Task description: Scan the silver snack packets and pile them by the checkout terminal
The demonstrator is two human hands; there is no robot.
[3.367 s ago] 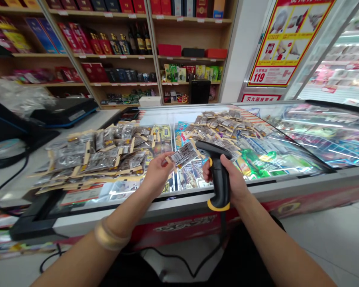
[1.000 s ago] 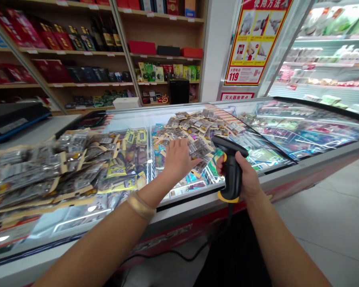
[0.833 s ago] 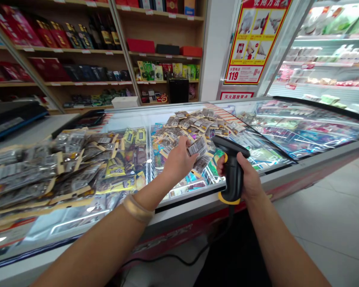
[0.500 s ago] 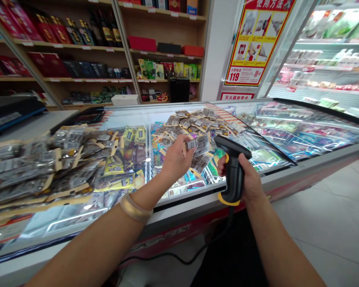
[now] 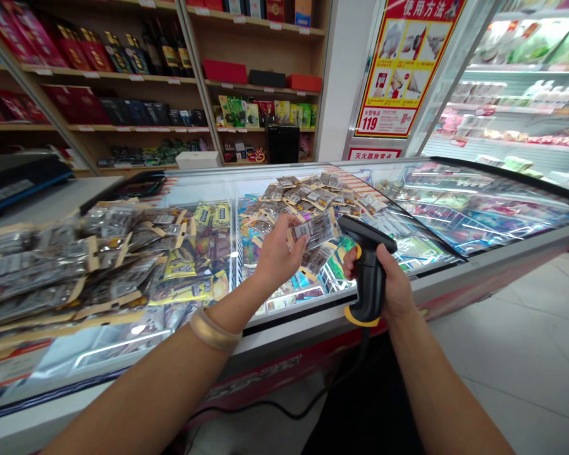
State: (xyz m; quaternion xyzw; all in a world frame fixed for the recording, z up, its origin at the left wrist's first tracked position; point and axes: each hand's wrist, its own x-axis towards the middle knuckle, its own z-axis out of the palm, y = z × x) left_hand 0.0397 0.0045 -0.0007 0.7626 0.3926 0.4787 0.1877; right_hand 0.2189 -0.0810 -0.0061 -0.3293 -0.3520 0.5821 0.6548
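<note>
My left hand (image 5: pixel 281 251) pinches a small clear packet (image 5: pixel 317 230) with a brownish filling and a printed label. It is held just above the glass top of a chest freezer (image 5: pixel 308 323). Wrapped round the grip of a black barcode scanner (image 5: pixel 370 278) with yellow trim is my right hand (image 5: pixel 394 281). The scanner's head points left at the packet, with a small gap between them. Behind the packet lies a pile of similar packets (image 5: pixel 308 193) on the glass. A larger heap of packets (image 5: pixel 61 265) spreads over the glass at the left.
The scanner's black cable (image 5: pixel 284 414) hangs down and loops left. Yellow-wrapped goods (image 5: pixel 180 262) show through the freezer glass. Wooden shelves (image 5: pixel 260 47) stand behind, with a red poster (image 5: pixel 408 69) beside them. A lit refrigerated display (image 5: pixel 521 95) is at the right.
Both hands, the packet and the scanner keep nearly the same positions. The packet looks slightly sharper; the view has shifted very little.
</note>
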